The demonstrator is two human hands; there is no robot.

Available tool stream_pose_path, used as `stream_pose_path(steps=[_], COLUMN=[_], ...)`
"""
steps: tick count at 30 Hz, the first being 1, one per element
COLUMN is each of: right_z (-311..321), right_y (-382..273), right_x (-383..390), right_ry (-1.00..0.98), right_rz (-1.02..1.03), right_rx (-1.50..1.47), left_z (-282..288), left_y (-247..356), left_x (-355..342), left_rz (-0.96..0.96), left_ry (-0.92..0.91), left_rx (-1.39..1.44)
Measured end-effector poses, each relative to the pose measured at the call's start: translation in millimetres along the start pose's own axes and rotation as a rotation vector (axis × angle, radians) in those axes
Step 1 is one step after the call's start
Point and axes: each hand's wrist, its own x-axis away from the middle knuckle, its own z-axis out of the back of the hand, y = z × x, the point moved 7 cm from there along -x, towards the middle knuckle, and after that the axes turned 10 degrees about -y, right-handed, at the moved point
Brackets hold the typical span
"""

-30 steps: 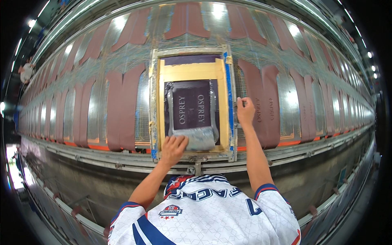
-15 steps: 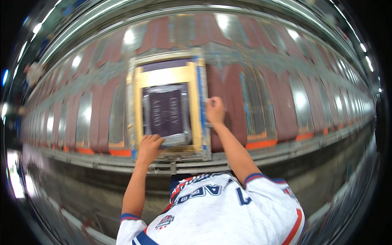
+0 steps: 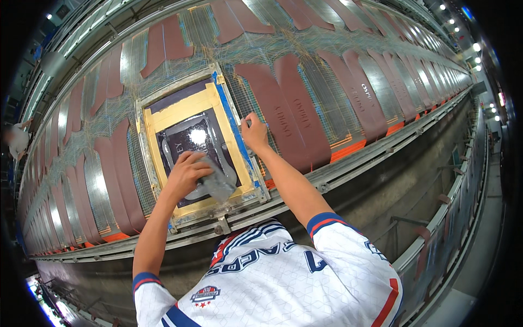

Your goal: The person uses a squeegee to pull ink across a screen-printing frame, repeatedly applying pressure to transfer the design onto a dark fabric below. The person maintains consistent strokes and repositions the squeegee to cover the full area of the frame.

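Note:
A rectangular printing screen frame (image 3: pixel 143 131), edged with yellow and blue tape, lies flat in front of me. Dark, glossy ink (image 3: pixel 197 133) shines on its mesh, over faint lettering. My left hand (image 3: pixel 188 173) is closed on a grey squeegee (image 3: pixel 220 185), tilted over the near half of the mesh and blurred by motion. At the frame's right edge my right hand (image 3: pixel 254 133) has its fingers curled in, touching the rim. The hand hides exactly how it grips there.
Maroon cut pieces (image 3: pixel 291 109) lie in rows along the long table, several at the right with printed lettering. A metal rail (image 3: pixel 327 186) runs along the near edge. Beyond the walkway, another rail (image 3: pixel 436 223) stands at the right. A person (image 3: pixel 17 140) is at the far left.
My view has turned, so the table now slants up to the right. My left hand has moved from the mesh's near edge further onto it, bringing the squeegee into sight. My right hand stays at the frame's edge.

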Motion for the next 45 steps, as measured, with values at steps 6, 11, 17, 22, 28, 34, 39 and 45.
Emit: stream_pose_path(steps=[6,11,17,22,28,34,39,45], right_z=[-11,-6,-5,-3,-5,-2,-4,-5], right_y=[3,6,4,1,4,5,3,9], right_x=[-1,-2,-4,-2,-1,-1,0,0], right_ry=[0.078,0.076,0.025,0.018,0.03,0.074,0.1,0.044], right_rz=[0.152,0.143,0.11,0.13,0.146,0.191,0.235,0.094], right_rx=[-0.018,0.0,-0.023,-0.009,0.022,0.009,0.018,0.011], left_z=[-38,-35,-4,-12,-47,-30,-2,-13], left_y=[-12,-34,-62,-63,-35,-31,-114,-128], left_x=[-49,-8,67,123,122,86,86,70], left_rz=[-0.143,-0.105,0.765,1.321,1.433,1.251,1.305,1.361], left_ry=[-0.204,-0.281,-0.159,0.16,0.217,0.207,0.236,0.168], left_rx=[0.08,-0.067,0.098,0.279,0.099,0.17,0.019,0.07])
